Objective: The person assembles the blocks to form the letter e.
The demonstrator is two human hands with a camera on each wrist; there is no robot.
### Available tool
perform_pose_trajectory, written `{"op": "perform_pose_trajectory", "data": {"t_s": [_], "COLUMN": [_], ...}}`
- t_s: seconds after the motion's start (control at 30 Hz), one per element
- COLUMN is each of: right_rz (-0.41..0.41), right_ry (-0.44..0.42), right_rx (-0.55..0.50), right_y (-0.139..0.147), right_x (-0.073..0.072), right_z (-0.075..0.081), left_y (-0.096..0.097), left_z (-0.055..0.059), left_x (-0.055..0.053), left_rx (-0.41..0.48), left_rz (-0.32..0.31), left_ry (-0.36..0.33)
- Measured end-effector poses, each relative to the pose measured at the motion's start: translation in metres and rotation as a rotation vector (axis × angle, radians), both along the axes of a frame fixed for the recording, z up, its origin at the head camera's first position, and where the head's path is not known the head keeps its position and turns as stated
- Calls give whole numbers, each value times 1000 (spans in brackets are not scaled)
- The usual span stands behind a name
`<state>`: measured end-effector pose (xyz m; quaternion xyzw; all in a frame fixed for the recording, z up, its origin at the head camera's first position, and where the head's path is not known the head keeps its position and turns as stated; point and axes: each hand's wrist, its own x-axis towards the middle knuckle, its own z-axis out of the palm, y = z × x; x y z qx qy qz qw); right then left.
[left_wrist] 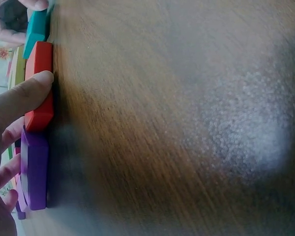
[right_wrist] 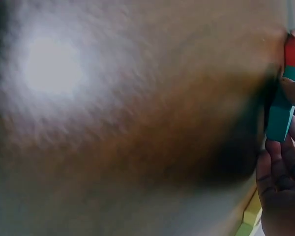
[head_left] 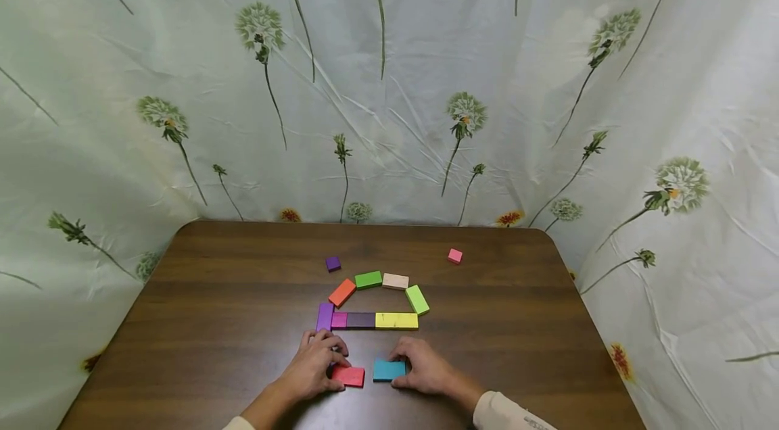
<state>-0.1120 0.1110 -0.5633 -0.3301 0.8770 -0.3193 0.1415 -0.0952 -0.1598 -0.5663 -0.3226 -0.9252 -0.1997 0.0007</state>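
Near the front of the table, my left hand (head_left: 314, 364) grips a red block (head_left: 349, 376) between thumb and fingers. My right hand (head_left: 425, 368) pinches a teal block (head_left: 388, 370) by its right end. A small gap separates these two blocks in the head view. Beyond them lies a row of a purple block (head_left: 325, 316), a magenta block (head_left: 339, 320), a dark purple block (head_left: 361, 320) and a yellow block (head_left: 397, 321). In the left wrist view, my left thumb (left_wrist: 33, 88) presses the near side of the red block.
Behind the row, an orange block (head_left: 342, 292), a green block (head_left: 368, 280), a beige block (head_left: 395, 281) and a lime block (head_left: 417, 299) form an arch. A small purple cube (head_left: 333, 264) and a pink cube (head_left: 455, 256) lie farther back. A floral curtain (head_left: 402, 78) hangs behind the table (head_left: 231, 295).
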Motion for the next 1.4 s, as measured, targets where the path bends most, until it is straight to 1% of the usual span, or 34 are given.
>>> {"op": "perform_pose_trajectory", "data": {"t_s": [0.17, 0.33, 0.47, 0.73, 0.87, 1.1, 1.4], "right_rz": [26, 49, 54, 57, 59, 66, 62], "right_ry": [-16, -18, -18, -26, -25, 26, 37], "right_rx": [2, -8, -11, 19, 14, -11, -10], "right_y": [-3, -5, -8, -10, -11, -13, -14], "right_x": [3, 4, 5, 5, 6, 7, 7], "right_z": [-1, -3, -3, -4, -6, -9, -8], "left_y": [0, -1, -1, 0, 0, 2, 2], "left_z": [3, 0, -1, 0, 1, 3, 4], "left_x": [-1, 0, 1, 2, 1, 0, 0], "left_rx": [-6, -3, -1, -1, -6, -33, -37], "left_rz": [6, 5, 10, 19, 25, 41, 42], "left_ry": [-17, -2, -4, -48, -69, -136, -150]}}
